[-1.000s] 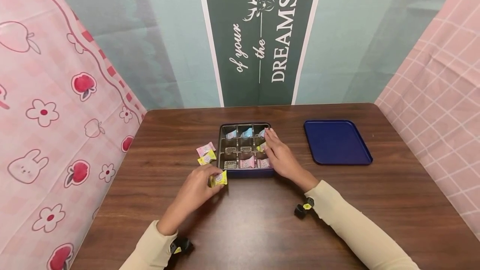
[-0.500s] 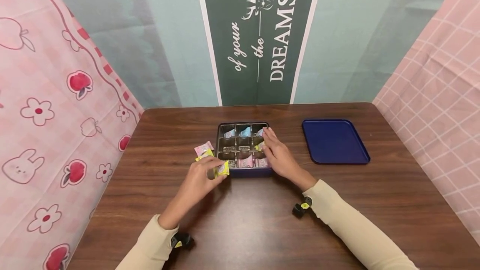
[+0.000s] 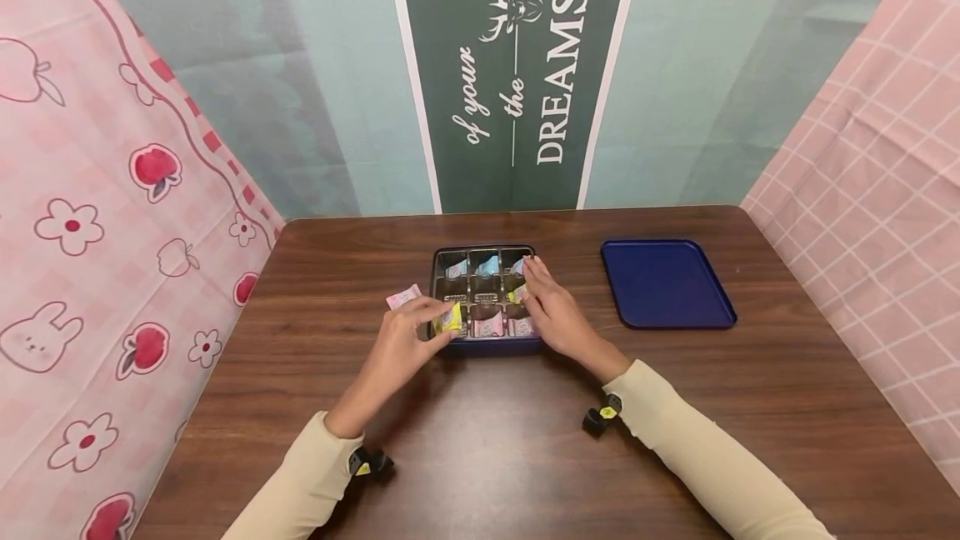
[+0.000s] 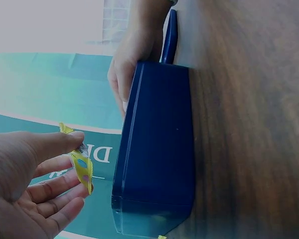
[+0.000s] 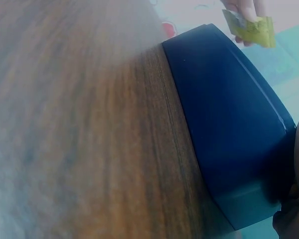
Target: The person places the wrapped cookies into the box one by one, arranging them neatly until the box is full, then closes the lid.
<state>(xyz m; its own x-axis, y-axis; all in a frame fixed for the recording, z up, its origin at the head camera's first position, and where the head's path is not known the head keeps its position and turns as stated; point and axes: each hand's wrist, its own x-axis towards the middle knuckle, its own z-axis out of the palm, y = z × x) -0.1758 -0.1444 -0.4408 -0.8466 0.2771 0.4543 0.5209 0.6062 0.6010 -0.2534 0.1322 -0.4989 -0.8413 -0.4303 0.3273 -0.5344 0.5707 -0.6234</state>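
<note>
A dark blue box (image 3: 487,346) with a grid of compartments sits mid-table, holding several wrapped candies, blue ones (image 3: 489,266) in the far row and pink ones (image 3: 491,324) in the near row. My left hand (image 3: 405,344) pinches a yellow wrapped candy (image 3: 450,319) over the box's near left corner; the left wrist view shows that candy (image 4: 82,167) between thumb and fingers beside the box wall (image 4: 157,149). My right hand (image 3: 551,311) rests along the box's right side with straight fingers. The box (image 5: 229,129) fills the right wrist view.
A pink wrapped candy (image 3: 403,297) lies on the brown table (image 3: 480,440) left of the box. A dark blue tray (image 3: 663,283) lies at the right. Patterned cloth walls stand on both sides, and a green banner hangs behind.
My left hand carried the yellow candy from the table in front of the box up to its near left corner. The right hand stayed on the box's right side.
</note>
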